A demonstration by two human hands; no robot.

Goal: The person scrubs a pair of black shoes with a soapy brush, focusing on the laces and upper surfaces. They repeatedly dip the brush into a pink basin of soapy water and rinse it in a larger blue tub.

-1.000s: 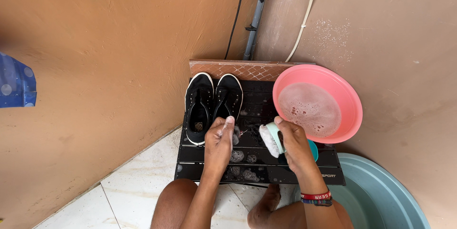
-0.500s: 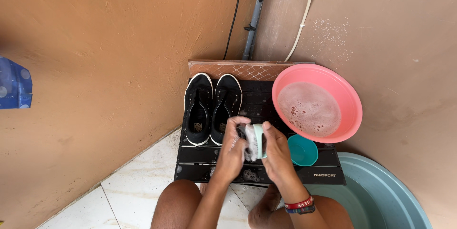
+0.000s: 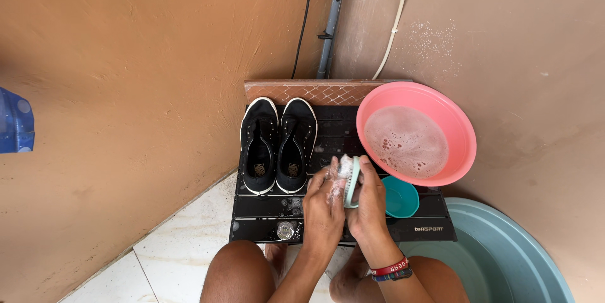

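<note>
- I'm seeing two black canvas shoes [image 3: 278, 145] lying on the slatted black table [image 3: 252, 205].
- My soapy left hand [image 3: 323, 205] is pressing the bristles.
- My right hand [image 3: 368, 205] is clasping the pale green scrub brush [image 3: 350, 180], now raised nearer the foamy pink basin [image 3: 463, 136].

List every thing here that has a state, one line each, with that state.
Pink basin: tilted, holds foamy water.
Black shoes: side by side on the black table, untouched.
Scrub brush: soapy, held between both hands.
Left hand: on the brush.
Right hand: grips the brush.
Teal cup: upright.
</note>
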